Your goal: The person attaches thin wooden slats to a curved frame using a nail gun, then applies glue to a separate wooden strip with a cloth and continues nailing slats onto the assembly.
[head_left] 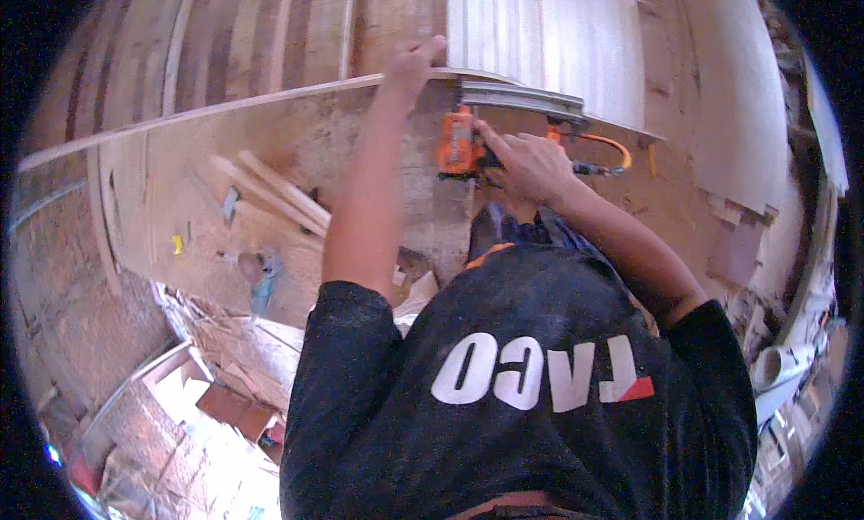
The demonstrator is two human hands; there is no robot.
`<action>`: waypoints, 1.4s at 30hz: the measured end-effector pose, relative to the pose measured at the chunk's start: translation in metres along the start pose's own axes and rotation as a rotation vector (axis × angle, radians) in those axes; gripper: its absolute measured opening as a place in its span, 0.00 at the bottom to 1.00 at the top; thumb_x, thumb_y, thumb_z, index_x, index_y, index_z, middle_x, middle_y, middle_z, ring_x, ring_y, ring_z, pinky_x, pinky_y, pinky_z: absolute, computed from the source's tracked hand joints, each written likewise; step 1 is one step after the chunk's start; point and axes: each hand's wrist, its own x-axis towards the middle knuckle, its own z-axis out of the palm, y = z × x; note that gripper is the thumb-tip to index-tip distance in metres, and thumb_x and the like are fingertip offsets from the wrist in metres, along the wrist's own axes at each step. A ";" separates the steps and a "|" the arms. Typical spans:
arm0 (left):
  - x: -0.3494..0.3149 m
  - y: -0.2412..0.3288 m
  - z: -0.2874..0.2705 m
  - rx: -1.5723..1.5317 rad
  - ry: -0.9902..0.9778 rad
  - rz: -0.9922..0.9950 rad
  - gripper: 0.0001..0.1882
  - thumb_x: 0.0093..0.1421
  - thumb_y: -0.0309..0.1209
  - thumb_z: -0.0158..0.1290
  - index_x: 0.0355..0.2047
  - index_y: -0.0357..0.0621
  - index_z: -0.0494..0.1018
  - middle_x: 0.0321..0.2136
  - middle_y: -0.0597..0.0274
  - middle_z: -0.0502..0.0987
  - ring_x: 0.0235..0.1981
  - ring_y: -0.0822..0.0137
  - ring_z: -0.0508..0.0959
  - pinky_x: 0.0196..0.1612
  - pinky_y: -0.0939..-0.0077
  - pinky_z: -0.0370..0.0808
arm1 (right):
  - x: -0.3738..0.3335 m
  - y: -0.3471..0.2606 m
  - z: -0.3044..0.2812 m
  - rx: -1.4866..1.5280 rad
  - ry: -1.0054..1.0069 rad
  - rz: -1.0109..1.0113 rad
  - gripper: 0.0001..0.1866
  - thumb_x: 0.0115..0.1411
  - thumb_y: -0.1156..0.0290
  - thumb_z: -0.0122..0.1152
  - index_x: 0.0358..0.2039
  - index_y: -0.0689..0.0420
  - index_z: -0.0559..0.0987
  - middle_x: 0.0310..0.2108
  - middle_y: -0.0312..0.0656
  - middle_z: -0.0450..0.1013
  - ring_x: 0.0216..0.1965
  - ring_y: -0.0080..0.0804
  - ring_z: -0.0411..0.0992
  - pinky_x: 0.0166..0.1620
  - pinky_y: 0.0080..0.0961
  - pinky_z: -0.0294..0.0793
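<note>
My right hand (533, 164) is wrapped round an orange pneumatic nail gun (459, 142), with a long grey magazine (522, 97) on its far side. An orange air hose (616, 146) curls from its right end. My left hand (414, 63), blurred by motion, reaches over the near edge of a large slatted wooden panel (243, 47). A long pale wood strip (225, 108) runs along that edge. Whether the left fingers grip the strip cannot be made out. White ribbed sheet (549, 34) lies on the panel's right part, just beyond the nail gun.
Loose wood strips (279, 191) lie left of my left forearm. Near them are a teal-handled tool (261, 286) and a small yellow object (177, 244). Offcuts and scraps (225, 403) litter the lower left floor. Torn board pieces (738, 232) lie at the right.
</note>
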 end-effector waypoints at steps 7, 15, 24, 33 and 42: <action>0.007 -0.005 -0.002 -0.083 -0.144 -0.001 0.26 0.62 0.49 0.59 0.44 0.36 0.84 0.38 0.53 0.83 0.39 0.64 0.78 0.46 0.67 0.73 | -0.001 0.005 0.017 0.018 0.103 -0.018 0.42 0.61 0.55 0.66 0.71 0.56 0.61 0.43 0.47 0.79 0.44 0.47 0.79 0.45 0.41 0.78; -0.001 0.008 -0.001 0.077 -0.001 -0.013 0.27 0.61 0.51 0.60 0.41 0.36 0.85 0.34 0.58 0.83 0.37 0.66 0.78 0.46 0.71 0.73 | 0.001 -0.002 0.014 -0.018 0.085 -0.046 0.44 0.58 0.55 0.69 0.72 0.52 0.62 0.42 0.44 0.79 0.43 0.44 0.79 0.44 0.38 0.79; -0.004 0.015 -0.001 -0.006 -0.067 -0.013 0.24 0.63 0.49 0.60 0.45 0.39 0.85 0.38 0.59 0.85 0.41 0.69 0.79 0.50 0.73 0.73 | 0.005 -0.007 0.007 -0.014 0.057 -0.036 0.40 0.59 0.71 0.57 0.72 0.58 0.59 0.43 0.46 0.78 0.44 0.46 0.79 0.45 0.41 0.81; -0.009 0.021 0.002 0.014 -0.044 -0.002 0.24 0.63 0.51 0.60 0.42 0.40 0.86 0.36 0.60 0.84 0.38 0.69 0.78 0.45 0.72 0.72 | 0.007 0.000 0.022 0.004 0.113 -0.001 0.43 0.57 0.56 0.69 0.70 0.55 0.62 0.42 0.44 0.79 0.44 0.45 0.79 0.44 0.40 0.78; -0.014 0.025 0.005 0.008 -0.040 0.060 0.26 0.63 0.51 0.60 0.45 0.39 0.85 0.37 0.59 0.84 0.41 0.68 0.79 0.46 0.71 0.73 | 0.002 0.006 0.020 -0.033 0.088 -0.022 0.45 0.56 0.57 0.70 0.71 0.55 0.62 0.42 0.43 0.79 0.42 0.43 0.79 0.43 0.38 0.79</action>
